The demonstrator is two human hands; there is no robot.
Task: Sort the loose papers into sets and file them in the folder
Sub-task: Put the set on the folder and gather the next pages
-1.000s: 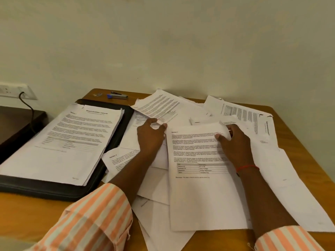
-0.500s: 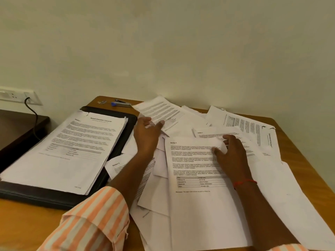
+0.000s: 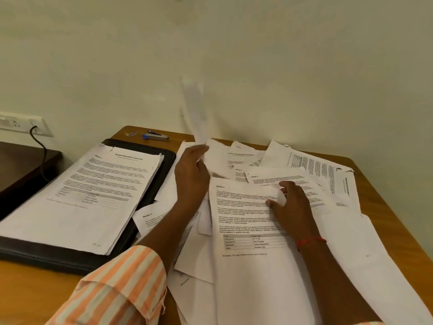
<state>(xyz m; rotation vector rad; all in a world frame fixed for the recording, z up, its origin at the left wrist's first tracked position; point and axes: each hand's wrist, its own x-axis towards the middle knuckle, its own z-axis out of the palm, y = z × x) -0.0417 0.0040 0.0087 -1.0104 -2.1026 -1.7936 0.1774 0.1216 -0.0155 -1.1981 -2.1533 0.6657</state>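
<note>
Loose printed papers (image 3: 311, 170) lie in an overlapping heap across the right half of the wooden table (image 3: 375, 184). My left hand (image 3: 191, 170) pinches one sheet (image 3: 194, 106) and holds it upright, blurred against the wall. My right hand (image 3: 293, 202) pinches the top right corner of a page headed "Section 3" (image 3: 246, 221), which lies on top of the heap. A black folder (image 3: 164, 165) lies open on the left with a neat stack of sorted pages (image 3: 93, 191) on it.
A blue and silver stapler (image 3: 155, 136) and a small metal clip (image 3: 131, 134) lie at the table's back edge near the wall. A dark side table (image 3: 23, 170) stands to the left, under a wall socket (image 3: 21, 124) with a black cable.
My left hand has lifted a sheet off the back of the heap and swung it upright. My right hand keeps its hold on the Section 3 page's corner. The view has tilted down a little.
</note>
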